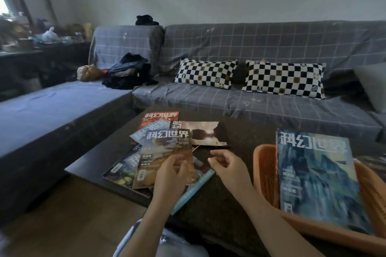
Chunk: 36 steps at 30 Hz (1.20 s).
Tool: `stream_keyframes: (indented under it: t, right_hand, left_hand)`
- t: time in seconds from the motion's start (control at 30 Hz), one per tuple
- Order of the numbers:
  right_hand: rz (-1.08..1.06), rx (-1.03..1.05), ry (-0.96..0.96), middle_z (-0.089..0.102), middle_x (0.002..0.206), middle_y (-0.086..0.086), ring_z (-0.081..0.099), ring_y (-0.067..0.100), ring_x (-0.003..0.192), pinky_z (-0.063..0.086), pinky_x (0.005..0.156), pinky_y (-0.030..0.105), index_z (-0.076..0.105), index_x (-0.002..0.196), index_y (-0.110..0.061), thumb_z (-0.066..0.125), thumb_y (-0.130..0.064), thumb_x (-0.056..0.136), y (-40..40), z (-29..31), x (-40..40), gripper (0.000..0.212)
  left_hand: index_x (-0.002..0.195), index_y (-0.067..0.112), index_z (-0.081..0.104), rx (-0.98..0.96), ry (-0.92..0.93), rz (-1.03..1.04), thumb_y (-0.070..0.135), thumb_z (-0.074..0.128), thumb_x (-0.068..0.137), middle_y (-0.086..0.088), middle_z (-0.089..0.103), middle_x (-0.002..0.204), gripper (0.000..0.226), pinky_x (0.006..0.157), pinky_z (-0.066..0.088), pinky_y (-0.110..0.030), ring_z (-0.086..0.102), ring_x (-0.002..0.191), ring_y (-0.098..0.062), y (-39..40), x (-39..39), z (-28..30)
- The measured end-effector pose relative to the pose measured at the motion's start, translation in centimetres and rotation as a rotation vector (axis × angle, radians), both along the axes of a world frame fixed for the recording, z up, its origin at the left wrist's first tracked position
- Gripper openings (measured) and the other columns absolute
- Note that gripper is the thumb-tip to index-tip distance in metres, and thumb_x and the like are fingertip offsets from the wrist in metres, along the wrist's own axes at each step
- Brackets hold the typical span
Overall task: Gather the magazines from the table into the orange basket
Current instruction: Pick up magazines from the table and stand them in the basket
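Bare forearms reach up from the bottom edge of the frame toward a dark table [240,131] strewn with magazines. At lower centre, the left hand [170,175] has its grip around the lower right corner of the topmost magazine [165,154], a blue-and-amber cover with white title characters; its fingers curl over the edge, and the cover looks slightly raised from the pile, though blur makes that hard to confirm. Just right of it, the right hand [226,165] hovers over the table with fingers loosely curled and nothing in them, its grip released.

Around the held copy, the rest of the pile [167,148] fans out left of centre: a red cover at the top [160,118], a pale blue one [149,131] beneath it, a tan-and-dark issue [205,133] pointing right, a dark cover with green patches [123,168] at the left, and a teal-edged one [194,188] running under the left wrist. Exactly how many lie there cannot be counted, since they overlap.

At the right of the frame stands the orange basket [265,173], holding one large blue-painted magazine [317,181] propped across it, overhanging its rim. The job appears to be in its early part: one issue is in the basket, one is in hand, and roughly five more are still on the table.

Behind, across the upper half, a grey checked sofa [250,98] carries two black-and-white chequered cushions [205,73] and a heap of dark clothes [129,73].
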State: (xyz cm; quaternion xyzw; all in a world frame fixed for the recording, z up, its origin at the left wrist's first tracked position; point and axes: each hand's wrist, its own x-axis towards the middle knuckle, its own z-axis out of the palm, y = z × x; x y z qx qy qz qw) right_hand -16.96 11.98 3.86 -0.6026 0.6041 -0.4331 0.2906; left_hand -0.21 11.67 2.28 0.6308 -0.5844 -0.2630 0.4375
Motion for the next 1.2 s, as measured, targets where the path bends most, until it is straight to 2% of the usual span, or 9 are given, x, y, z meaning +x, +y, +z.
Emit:
stream_keyframes:
  t: [0.23,0.4,0.6,0.67,0.73,0.8,0.9,1.07,1.2]
  right_hand:
    - [0.026,0.164,0.017,0.061,0.095,-0.016,0.057,-0.003,0.084,0.043,0.063,0.010,0.062,0.107,-0.027,0.064,-0.030,0.086,-3.3,-3.6,3.7,0.021]
    - [0.001,0.283,0.043,0.060,0.095,-0.011,0.053,-0.003,0.077,0.038,0.058,0.009,0.063,0.113,-0.021,0.065,-0.033,0.086,-5.5,-6.0,5.1,0.030]
    - [-0.068,0.317,0.073,0.064,0.114,0.000,0.057,0.008,0.094,0.043,0.071,0.017,0.059,0.124,-0.014,0.066,-0.034,0.084,-7.1,-7.2,6.1,0.045]
    - [-0.085,0.345,0.090,0.063,0.118,0.003,0.060,0.013,0.101,0.044,0.077,0.021,0.056,0.128,-0.013,0.066,-0.036,0.084,-7.2,-7.3,6.1,0.051]
    - [-0.106,0.393,0.093,0.063,0.117,0.004,0.060,0.013,0.096,0.044,0.074,0.021,0.055,0.129,-0.012,0.067,-0.038,0.083,-7.1,-7.3,5.8,0.054]
    - [-0.127,0.439,0.075,0.064,0.106,0.000,0.055,0.007,0.079,0.042,0.064,0.019,0.057,0.125,-0.013,0.068,-0.037,0.083,-6.9,-7.2,5.5,0.050]
    - [-0.162,0.485,0.023,0.056,0.084,-0.008,0.052,0.004,0.069,0.041,0.057,0.019,0.059,0.118,-0.014,0.069,-0.033,0.083,-6.0,-7.0,5.2,0.042]
    - [-0.203,0.478,-0.248,0.057,0.100,0.000,0.060,0.014,0.082,0.052,0.065,0.030,0.053,0.111,-0.018,0.071,-0.028,0.081,-3.6,-6.0,4.2,0.035]
    - [-0.175,0.382,-0.356,0.055,0.093,-0.004,0.056,0.010,0.081,0.042,0.057,0.024,0.052,0.098,-0.022,0.071,-0.029,0.081,-1.5,-4.5,3.0,0.026]
  left_hand:
    - [0.119,0.019,0.064,0.063,-0.142,0.102,0.032,0.056,0.094,0.001,0.068,0.111,0.029,0.087,0.050,-0.036,0.060,0.102,-0.017,-1.8,4.4,-2.2]
    - [0.125,0.015,0.059,0.200,-0.300,0.177,0.036,0.052,0.096,-0.009,0.055,0.135,0.037,0.107,0.033,-0.054,0.046,0.128,-0.028,-3.8,6.6,-4.0]
    - [0.136,0.012,0.049,0.236,-0.247,0.254,0.030,0.055,0.095,-0.013,0.043,0.146,0.046,0.110,0.032,-0.053,0.033,0.135,-0.035,-5.2,7.7,-5.0]
    - [0.139,0.011,0.046,0.238,-0.163,0.303,0.027,0.061,0.092,-0.015,0.052,0.136,0.051,0.104,0.039,-0.050,0.041,0.129,-0.035,-5.4,8.0,-4.7]
    - [0.132,0.010,0.052,0.263,-0.054,0.325,0.026,0.067,0.089,-0.005,0.064,0.108,0.048,0.080,0.052,-0.037,0.059,0.101,-0.022,-5.3,8.4,-4.4]
    - [0.119,0.009,0.060,0.305,0.020,0.286,0.028,0.070,0.087,0.004,0.063,0.085,0.039,0.059,0.049,-0.029,0.061,0.074,-0.012,-5.1,8.6,-4.3]
    - [0.121,0.010,0.052,0.314,0.079,0.187,0.028,0.068,0.089,0.006,0.061,0.090,0.040,0.051,0.046,-0.026,0.062,0.071,-0.012,-4.1,8.3,-4.3]
    - [0.120,0.021,0.049,0.234,0.266,0.104,0.031,0.064,0.091,-0.001,0.068,0.105,0.035,0.065,0.061,-0.041,0.072,0.079,-0.023,-1.5,7.8,-3.2]
    - [0.101,0.029,0.054,0.107,0.400,0.055,0.027,0.066,0.090,-0.002,0.068,0.105,0.016,0.057,0.059,-0.031,0.073,0.079,-0.018,0.7,7.5,-1.6]
